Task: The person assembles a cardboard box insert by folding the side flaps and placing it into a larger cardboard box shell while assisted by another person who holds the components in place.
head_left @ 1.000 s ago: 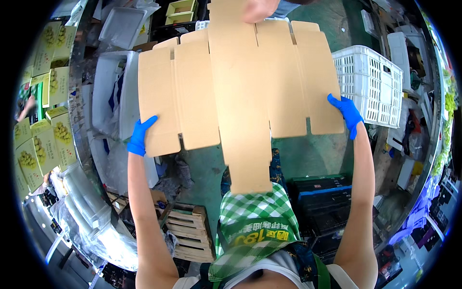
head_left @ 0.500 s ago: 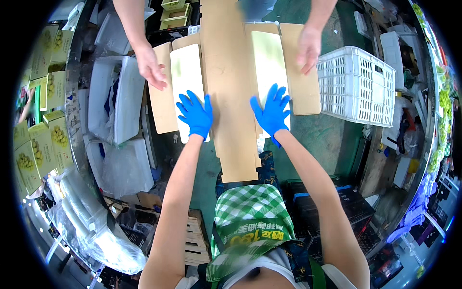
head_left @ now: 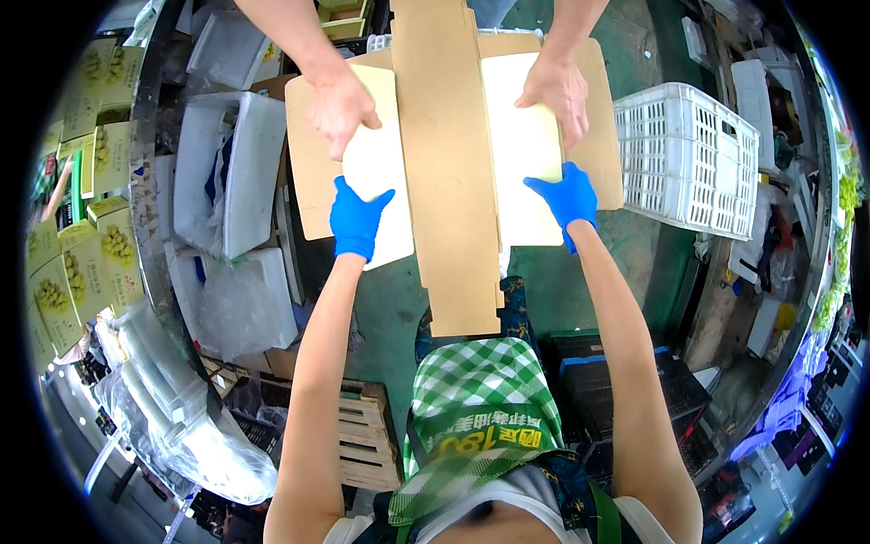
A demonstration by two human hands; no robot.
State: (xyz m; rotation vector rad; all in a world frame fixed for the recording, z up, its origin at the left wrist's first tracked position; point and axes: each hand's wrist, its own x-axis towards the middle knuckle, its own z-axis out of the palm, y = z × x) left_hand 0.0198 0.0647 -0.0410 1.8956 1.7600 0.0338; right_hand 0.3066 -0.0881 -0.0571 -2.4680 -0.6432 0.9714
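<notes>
Here, left hand point(head_left: 360, 220) and right hand point(head_left: 568, 196), blue-gloved, each pinch pale panel edge of flat cardboard box blank point(head_left: 446, 172), spreading it level; co-worker's bare hands point(head_left: 342, 107) grip far side.

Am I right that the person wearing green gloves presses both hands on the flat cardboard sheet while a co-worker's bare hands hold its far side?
Not quite: the gloves are blue, not green. The head view shows the left hand and right hand in blue gloves on the flat cardboard sheet, while the co-worker's bare hands hold its far side.
</notes>
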